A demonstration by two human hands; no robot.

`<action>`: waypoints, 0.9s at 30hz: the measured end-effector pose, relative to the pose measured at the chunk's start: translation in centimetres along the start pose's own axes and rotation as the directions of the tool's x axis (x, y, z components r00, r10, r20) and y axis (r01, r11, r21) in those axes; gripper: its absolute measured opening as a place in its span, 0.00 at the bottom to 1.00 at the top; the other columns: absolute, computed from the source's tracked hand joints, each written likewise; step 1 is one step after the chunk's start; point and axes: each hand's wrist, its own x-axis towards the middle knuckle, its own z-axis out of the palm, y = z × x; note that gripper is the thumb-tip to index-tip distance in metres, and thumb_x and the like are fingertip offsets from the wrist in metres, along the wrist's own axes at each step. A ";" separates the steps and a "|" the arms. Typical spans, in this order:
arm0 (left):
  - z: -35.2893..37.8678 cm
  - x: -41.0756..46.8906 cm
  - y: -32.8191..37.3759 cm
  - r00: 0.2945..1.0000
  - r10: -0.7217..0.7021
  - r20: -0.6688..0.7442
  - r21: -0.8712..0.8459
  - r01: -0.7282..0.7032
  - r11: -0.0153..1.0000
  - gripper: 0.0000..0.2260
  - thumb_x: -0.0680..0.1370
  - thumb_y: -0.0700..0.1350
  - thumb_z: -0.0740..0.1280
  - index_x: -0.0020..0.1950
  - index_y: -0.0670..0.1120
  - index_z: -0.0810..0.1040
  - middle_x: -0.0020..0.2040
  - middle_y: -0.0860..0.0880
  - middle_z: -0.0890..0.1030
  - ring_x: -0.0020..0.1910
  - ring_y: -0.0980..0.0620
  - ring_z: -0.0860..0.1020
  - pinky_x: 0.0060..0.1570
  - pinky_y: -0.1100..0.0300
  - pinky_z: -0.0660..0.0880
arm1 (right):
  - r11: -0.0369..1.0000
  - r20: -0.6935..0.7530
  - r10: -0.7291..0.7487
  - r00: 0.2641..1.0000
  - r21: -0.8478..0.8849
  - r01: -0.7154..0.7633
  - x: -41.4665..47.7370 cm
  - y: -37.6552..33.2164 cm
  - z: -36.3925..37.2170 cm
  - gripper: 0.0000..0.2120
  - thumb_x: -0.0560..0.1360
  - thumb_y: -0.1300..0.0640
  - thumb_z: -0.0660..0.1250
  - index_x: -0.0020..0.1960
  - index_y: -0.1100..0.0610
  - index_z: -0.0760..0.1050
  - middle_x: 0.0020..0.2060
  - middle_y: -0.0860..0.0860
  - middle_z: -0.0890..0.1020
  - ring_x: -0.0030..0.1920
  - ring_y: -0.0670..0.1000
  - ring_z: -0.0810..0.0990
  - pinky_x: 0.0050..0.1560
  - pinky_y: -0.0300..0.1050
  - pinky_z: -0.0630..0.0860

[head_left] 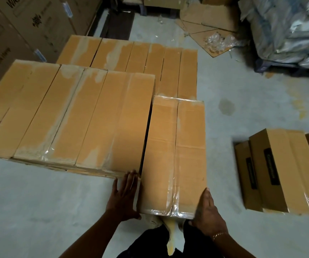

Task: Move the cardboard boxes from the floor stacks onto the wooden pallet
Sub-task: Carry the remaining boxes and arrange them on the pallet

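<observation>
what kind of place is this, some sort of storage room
Most likely a warehouse or stockroom. Rows of taped cardboard boxes sit on a bare concrete floor, large printed cartons are stacked at the left, and plastic-wrapped bundles are piled at the upper right.

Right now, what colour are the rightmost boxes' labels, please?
Black; long labels on brown cardboard boxes; head view.

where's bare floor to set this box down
Bare concrete floor lies between the held box and the black-labelled boxes, and at lower left in front of the wrapped box block. Crowded: the left hand fills the narrow gap beside that block.
</observation>
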 end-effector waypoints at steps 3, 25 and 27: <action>0.0 0.1 -0.1 1.000 -0.011 -0.002 -0.002 0.011 1.000 0.72 0.47 0.83 0.65 0.81 0.40 0.57 0.81 0.38 0.57 0.78 0.37 0.58 0.69 0.33 0.61 | 1.000 -0.016 -0.015 1.000 0.024 0.015 0.0 -0.4 -0.2 0.69 0.63 0.36 0.77 0.80 0.56 0.29 0.83 0.50 0.44 0.71 0.57 0.72 0.63 0.55 0.77; -5.4 3.9 0.6 0.971 -0.050 -0.236 0.075 0.069 0.995 0.40 0.55 0.65 0.82 0.62 0.47 0.80 0.52 0.49 0.79 0.46 0.46 0.78 0.43 0.48 0.77 | 0.998 -0.074 -0.054 0.996 -0.025 0.053 6.4 -2.3 -5.7 0.67 0.63 0.38 0.79 0.82 0.53 0.35 0.83 0.46 0.49 0.68 0.55 0.76 0.58 0.54 0.79; -5.5 4.1 0.4 0.965 -0.042 -0.257 0.069 0.062 0.996 0.38 0.57 0.64 0.82 0.61 0.47 0.81 0.51 0.49 0.79 0.45 0.46 0.79 0.42 0.50 0.77 | 0.998 -0.080 -0.056 0.995 -0.028 0.054 6.9 -2.3 -6.0 0.66 0.63 0.37 0.79 0.82 0.54 0.36 0.83 0.47 0.51 0.67 0.56 0.77 0.57 0.54 0.80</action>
